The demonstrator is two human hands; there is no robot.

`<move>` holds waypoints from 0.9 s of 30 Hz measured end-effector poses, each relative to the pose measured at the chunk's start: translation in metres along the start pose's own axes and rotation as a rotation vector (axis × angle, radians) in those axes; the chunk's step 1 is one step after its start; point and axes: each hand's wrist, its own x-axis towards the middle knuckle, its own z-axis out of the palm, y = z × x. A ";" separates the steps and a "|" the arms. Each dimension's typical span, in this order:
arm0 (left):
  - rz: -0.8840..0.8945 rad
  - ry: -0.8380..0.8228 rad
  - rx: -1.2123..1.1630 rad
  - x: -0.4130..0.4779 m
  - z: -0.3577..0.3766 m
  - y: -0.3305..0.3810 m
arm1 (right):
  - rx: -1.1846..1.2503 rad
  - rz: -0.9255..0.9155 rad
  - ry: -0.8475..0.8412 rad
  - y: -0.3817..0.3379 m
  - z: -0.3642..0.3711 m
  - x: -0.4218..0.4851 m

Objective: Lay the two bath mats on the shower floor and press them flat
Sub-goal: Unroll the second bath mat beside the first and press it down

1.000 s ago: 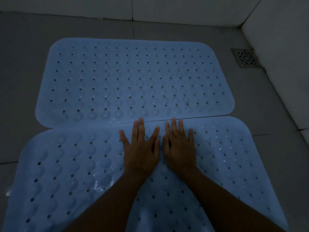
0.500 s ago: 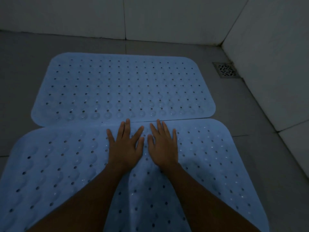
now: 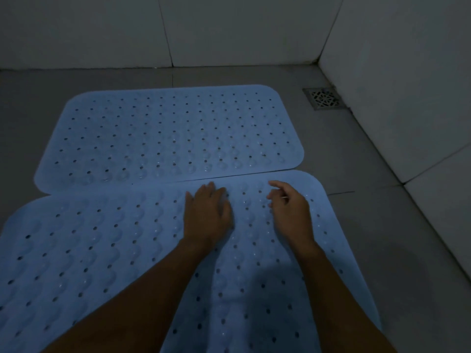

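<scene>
While the near mat [image 3: 102,250] and far mat [image 3: 168,133] are lying edge to edge on the shower floor [image 3: 356,225], two hands are working the near one.
The left hand [image 3: 207,215] is pressing flat, fingers straight, by that mat's far edge; the right hand [image 3: 290,211] is hanging just beside it, loosely curled, gripping nothing. The far mat is sitting toward the floor's far edge.

left grip [image 3: 207,216]: bare | right grip [image 3: 290,212]: bare, pale glint on a finger | forearms [image 3: 142,301]: bare

Grey tiled floor [image 3: 382,200] bears two blue mats [image 3: 165,133], edges touching
</scene>
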 end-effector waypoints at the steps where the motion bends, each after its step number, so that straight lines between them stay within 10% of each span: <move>1: 0.031 -0.007 -0.039 0.000 0.006 0.009 | -0.004 0.006 0.049 0.004 -0.009 0.000; 27: 0.039 -0.104 0.181 0.021 0.064 0.071 | -0.215 -0.205 0.224 0.065 -0.045 0.039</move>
